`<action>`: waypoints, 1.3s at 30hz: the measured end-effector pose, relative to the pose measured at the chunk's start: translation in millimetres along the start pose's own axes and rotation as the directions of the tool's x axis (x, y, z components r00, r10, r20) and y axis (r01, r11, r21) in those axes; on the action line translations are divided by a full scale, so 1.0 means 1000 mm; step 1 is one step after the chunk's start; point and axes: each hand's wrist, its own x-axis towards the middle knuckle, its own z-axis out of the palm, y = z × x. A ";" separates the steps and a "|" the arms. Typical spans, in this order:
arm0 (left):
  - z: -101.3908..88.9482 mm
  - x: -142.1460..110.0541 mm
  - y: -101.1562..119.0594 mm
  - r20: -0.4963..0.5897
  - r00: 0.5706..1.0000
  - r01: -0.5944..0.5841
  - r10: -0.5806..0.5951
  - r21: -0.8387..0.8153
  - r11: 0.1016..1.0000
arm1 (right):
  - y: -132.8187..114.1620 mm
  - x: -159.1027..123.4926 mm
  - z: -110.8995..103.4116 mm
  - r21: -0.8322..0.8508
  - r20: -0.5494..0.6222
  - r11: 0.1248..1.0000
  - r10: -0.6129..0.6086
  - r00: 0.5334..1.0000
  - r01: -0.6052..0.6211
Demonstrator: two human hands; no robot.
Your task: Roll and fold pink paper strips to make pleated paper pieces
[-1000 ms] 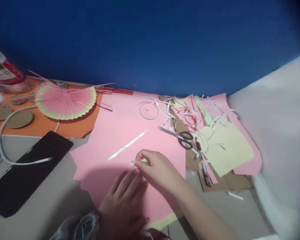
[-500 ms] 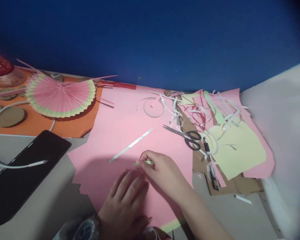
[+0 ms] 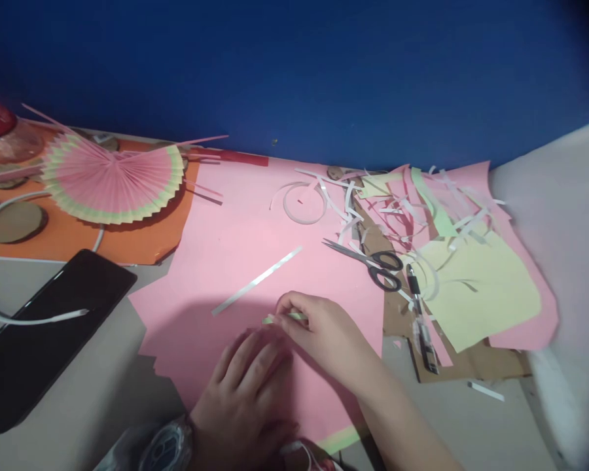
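My right hand (image 3: pixel 307 320) is closed in a pinch on a narrow light-green paper strip (image 3: pixel 298 316), mostly covered by the fingers. Just below it, my left hand (image 3: pixel 248 379) lies palm down with fingers stretched over the large pink paper sheet (image 3: pixel 235 222); what may lie beneath it is hidden. Beyond both hands a white paper strip (image 3: pixel 256 281) lies slantwise on the sheet. Farther back on the sheet is a clear ring-shaped coil (image 3: pixel 304 203). Black-handled scissors (image 3: pixel 368 261) rest at the sheet's right edge, blades pointing left.
A pleated pink paper fan (image 3: pixel 112 180) with a yellow-green rim sits on orange paper (image 3: pixel 127 245). A black phone (image 3: pixel 53 340) and a white cable (image 3: pixel 39 320) lie at left. Paper scraps (image 3: pixel 397 203), yellow paper (image 3: pixel 485 294) and a pen (image 3: pixel 422 327) lie at right. A blue wall (image 3: pixel 294 78) stands behind.
The view has shifted slightly, so the items at right appear farther right and the fan a little higher and farther left. Both hands keep nearly the same pose, the right still pinching the green strip.
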 end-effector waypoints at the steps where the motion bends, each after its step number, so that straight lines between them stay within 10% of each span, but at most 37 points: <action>1: 0.001 -0.001 0.000 0.001 1.000 0.018 -0.018 -0.014 1.000 | 0.000 0.000 0.000 0.007 0.003 1.000 0.000 1.000 0.000; 39: 0.003 -0.005 0.002 0.002 0.999 0.042 -0.042 0.005 0.999 | -0.004 0.000 0.006 -0.114 -0.041 0.993 0.022 0.999 -0.026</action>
